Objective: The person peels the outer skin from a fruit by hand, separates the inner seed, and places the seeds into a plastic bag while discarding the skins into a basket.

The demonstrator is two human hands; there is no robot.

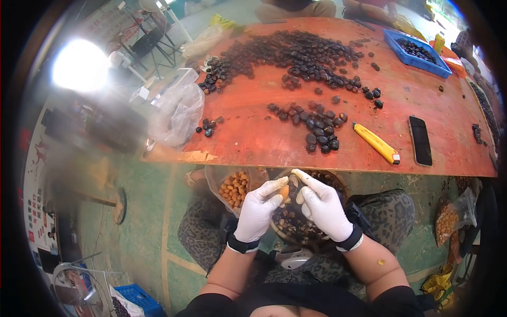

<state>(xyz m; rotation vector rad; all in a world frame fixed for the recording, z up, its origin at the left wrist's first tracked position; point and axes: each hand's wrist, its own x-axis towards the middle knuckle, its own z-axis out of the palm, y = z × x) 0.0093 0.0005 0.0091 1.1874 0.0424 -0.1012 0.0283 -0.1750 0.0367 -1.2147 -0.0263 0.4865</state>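
My left hand (262, 207), in a white glove, pinches an orange-brown peeled nut (285, 192) between thumb and fingertips. Close beside it, my right hand (323, 205), gloved too, has its thumb and forefinger closed on a small piece of shell (294, 181); its edges are hard to make out. Both hands are over a round tub (274, 228) of dark shell pieces between the knees. To the left of it, a clear container (212, 186) holds several peeled nuts (234, 188). Dark unpeeled nuts (319, 127) lie on the red table ahead.
On the red table (243, 140) are a yellow utility knife (376, 142), a phone (420, 140), a large spread of dark nuts (296, 50), a plastic bag (177, 113) and a blue tray (417, 53) of nuts. Other people sit across the table. A bag of peeled nuts (446, 222) stands right.
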